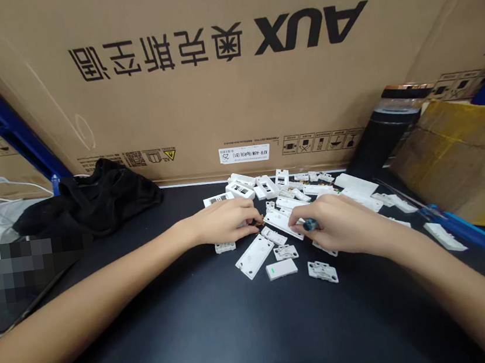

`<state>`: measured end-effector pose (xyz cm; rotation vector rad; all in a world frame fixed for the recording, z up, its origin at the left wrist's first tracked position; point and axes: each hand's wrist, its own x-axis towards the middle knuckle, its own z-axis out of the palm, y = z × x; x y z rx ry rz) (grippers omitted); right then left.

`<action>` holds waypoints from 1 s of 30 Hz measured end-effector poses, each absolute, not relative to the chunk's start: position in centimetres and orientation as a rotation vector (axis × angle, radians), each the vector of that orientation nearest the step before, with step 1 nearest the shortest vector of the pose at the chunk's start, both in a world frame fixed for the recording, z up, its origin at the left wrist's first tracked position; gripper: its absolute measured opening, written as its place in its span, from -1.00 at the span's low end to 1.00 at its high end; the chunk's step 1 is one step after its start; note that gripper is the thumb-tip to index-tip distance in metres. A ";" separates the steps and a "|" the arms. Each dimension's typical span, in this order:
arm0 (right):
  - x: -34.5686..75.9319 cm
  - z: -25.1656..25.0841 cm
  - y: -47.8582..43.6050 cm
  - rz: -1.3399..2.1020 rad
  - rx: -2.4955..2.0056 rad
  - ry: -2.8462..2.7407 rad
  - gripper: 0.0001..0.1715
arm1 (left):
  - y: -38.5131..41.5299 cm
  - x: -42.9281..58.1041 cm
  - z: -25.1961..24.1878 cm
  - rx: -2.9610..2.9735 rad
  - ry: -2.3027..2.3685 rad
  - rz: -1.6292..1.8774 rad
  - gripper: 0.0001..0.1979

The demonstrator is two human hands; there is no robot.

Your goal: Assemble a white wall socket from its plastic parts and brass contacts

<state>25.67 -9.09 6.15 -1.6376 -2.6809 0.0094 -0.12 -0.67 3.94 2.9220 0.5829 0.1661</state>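
Note:
My left hand [223, 220] reaches in among white plastic switch parts, fingers curled together. Small brass-coloured pieces [257, 223] show at its fingertips; what it pinches is too small to name. In my right hand [339, 225] a dark teal, round-ended handle [311, 225] pokes out between closed fingers; the rest of that tool is hidden. Its fingertips are at the right end of a long white plate [279, 222]. Nearer to me lie another white plate [255, 256], a white rocker piece with a green mark [282, 268] and a small white bracket [323, 271].
Several white housings [241, 190] are heaped at the back against a large cardboard box [232, 100]. To the right stand a black bottle [381, 129] and a taped carton [466, 166], with a blue-handled screwdriver [463, 228] before them. Black cloth [90, 200] lies left.

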 end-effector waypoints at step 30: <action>25.0 7.3 -9.9 -0.157 -1.723 -2.815 -0.73 | 0.0 -0.6 4.0 2.829 0.890 0.210 -0.74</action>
